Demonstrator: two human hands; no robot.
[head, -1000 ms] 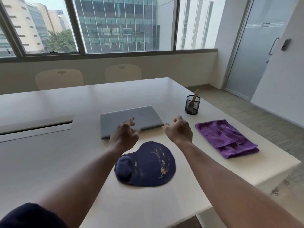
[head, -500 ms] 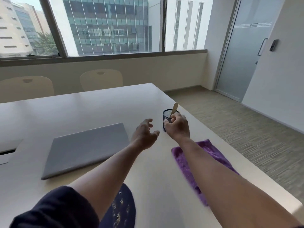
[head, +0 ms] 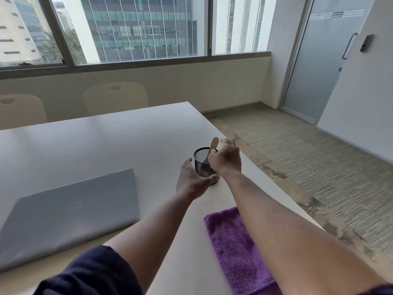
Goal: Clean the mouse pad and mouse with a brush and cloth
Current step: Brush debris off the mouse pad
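White table (head: 119, 141): one, smooth matt top, filling the left and middle of the frame, its right edge running down toward the lower right.
Windows (head: 136, 28): two large panes across the top, office blocks outside.
Door (head: 319, 56): one frosted glass panel, upper right, with a metal handle.
Chairs (head: 116, 96): two cream moulded backs, left of centre behind the table, each with an oval cut-out.
Laptop (head: 70, 213): one, grey, closed, lower left; a round logo on the lid, too faint to read.
Cloth (head: 231, 241): one, purple, fluffy, rectangular, flat on the table at bottom centre-right, partly under the right forearm.
Cup (head: 202, 165): one black wire-mesh round holder, centre of frame, near the table's right edge.
Brush (head: 213, 144): one pale wooden handle, standing tilted in the cup; bristles not visible.
Left hand (head: 192, 182): fingers spread, cupping the cup's near left side, thumb by its base.
Right hand (head: 225, 159): over the cup's right rim, fingers curled at the brush handle; an actual pinch cannot be told.
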